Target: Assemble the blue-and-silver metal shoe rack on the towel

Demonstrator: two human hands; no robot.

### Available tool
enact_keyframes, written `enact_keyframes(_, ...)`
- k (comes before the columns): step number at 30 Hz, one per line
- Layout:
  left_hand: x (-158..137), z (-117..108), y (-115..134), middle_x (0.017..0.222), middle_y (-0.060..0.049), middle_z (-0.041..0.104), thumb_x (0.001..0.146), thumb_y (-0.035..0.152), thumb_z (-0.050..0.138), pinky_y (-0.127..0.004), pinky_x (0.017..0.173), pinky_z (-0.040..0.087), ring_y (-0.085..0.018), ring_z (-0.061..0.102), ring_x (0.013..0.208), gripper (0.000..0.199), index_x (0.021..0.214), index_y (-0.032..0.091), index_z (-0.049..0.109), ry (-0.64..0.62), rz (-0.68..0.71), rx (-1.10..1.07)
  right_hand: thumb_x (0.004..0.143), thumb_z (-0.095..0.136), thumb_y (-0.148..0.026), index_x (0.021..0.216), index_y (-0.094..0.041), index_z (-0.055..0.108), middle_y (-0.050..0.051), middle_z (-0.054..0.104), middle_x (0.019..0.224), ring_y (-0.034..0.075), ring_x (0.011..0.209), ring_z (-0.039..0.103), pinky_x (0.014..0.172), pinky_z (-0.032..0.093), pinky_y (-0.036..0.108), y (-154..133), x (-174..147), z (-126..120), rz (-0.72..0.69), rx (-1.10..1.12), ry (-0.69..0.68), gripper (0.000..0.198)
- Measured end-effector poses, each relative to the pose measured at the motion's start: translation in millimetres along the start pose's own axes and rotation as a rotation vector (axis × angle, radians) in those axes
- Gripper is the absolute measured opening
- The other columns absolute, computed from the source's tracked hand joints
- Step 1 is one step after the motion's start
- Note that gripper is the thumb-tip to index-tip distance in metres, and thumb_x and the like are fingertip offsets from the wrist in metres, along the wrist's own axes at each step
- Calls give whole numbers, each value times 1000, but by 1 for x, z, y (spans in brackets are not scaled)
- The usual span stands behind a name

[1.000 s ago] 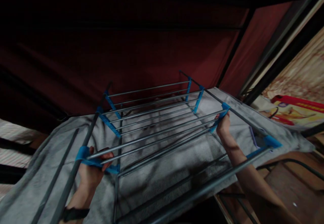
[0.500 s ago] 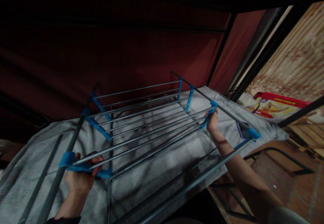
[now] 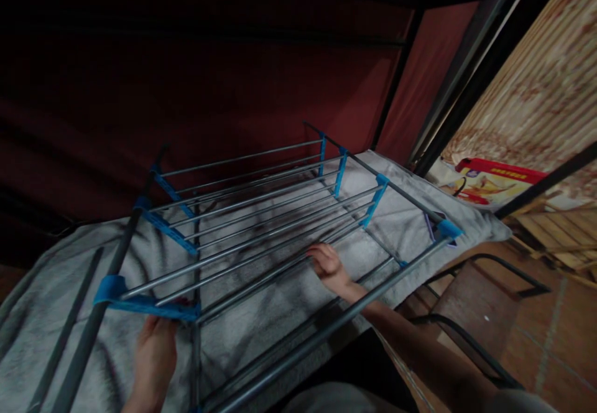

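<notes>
Both blue brackets have been released; left hand [image 3: 153,354] and right hand [image 3: 329,267] are held slack-fingered, gripping nothing, under the rack [image 3: 252,208].

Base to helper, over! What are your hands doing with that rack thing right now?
Left hand open, under the blue bracket of the drying rack. Right hand open, fingers by the lower rods. Grey towel beneath. Nothing blocking.

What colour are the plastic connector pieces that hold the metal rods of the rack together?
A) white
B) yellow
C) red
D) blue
D: the plastic connectors at the corners and along the sides of the rack are bright blue, joining grey metal rods above the grey cloth.
</notes>
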State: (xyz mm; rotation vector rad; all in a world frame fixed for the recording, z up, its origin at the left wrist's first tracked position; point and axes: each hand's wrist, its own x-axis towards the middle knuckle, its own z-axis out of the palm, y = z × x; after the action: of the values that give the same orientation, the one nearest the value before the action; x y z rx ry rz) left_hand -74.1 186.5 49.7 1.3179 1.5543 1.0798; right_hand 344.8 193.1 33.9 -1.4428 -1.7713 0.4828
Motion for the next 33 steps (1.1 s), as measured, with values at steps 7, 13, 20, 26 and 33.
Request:
enact_keyframes(7, -14, 23, -11, 104, -2, 74, 67, 35, 71, -49, 107, 43, -34, 60, 117, 26, 92, 28, 68, 209, -26, -94, 95, 31, -13, 139, -30, 55, 2, 63, 132, 19, 124, 52, 116, 30, 40, -53, 20, 37, -497, -572, -540, 53)
enact_keyframes(13, -12, 23, -24, 115, -11, 70, 65, 45, 76, -49, 110, 39, -32, 61, 113, 52, 108, 18, 65, 150, -16, -93, 97, 41, -11, 121, -22, 61, 7, 65, 116, 19, 103, 60, 92, 46, 31, -70, 32, 76, -516, -563, -592, 33)
enact_keyframes(20, -24, 12, -15, 129, -13, 66, 74, 50, 78, -46, 115, 34, -32, 51, 132, 54, 116, 19, 65, -48, 13, -151, 99, 38, -11, 113, -22, 61, 8, 61, 117, 21, 106, 56, 92, 45, 33, -82, 34, 70, -492, -590, -581, 29)
enact_keyframes(26, -12, 2, -13, 119, -11, 69, 66, 46, 84, -48, 109, 41, -31, 60, 118, 51, 106, 19, 67, -72, 13, -108, 100, 37, -12, 117, -21, 60, 9, 60, 120, 23, 111, 55, 93, 44, 35, -87, 39, 66, -490, -557, -595, 30)
enact_keyframes(33, -8, -5, -11, 114, -10, 71, 65, 47, 84, -47, 105, 42, -30, 61, 113, 51, 105, 20, 67, -110, -18, -108, 101, 37, -16, 117, -21, 60, 9, 62, 120, 24, 109, 56, 95, 43, 36, -86, 44, 66, -482, -549, -610, 28)
